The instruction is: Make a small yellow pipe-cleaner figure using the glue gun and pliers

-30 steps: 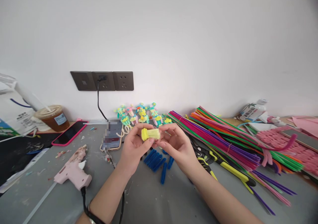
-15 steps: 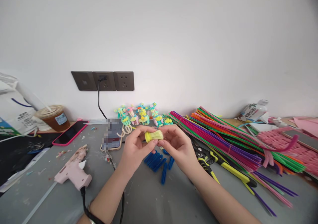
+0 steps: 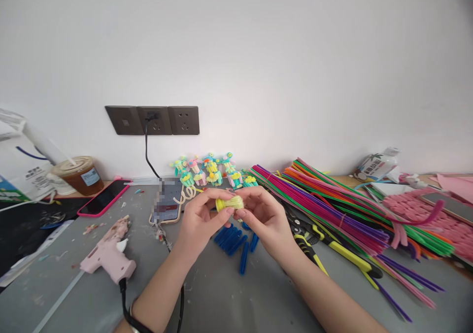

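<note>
Head view, yellow bundle [image 3: 231, 203]: gathered, bright band at its left end; seemingly part-worked, between your fingertips.
Left hand [image 3: 197, 217]: your thumb and fingers pinch the banded end.
Right hand [image 3: 265, 214]: your fingertips close on the paler end.
Blue pieces [image 3: 229, 239]: loose below, unattached.
Colourful figures [image 3: 211, 166]: by the wall, apparently finished.

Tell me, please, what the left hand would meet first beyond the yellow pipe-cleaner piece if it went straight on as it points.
Probably the right hand, at the other end of the yellow pipe-cleaner piece, though depth is unclear.
</note>
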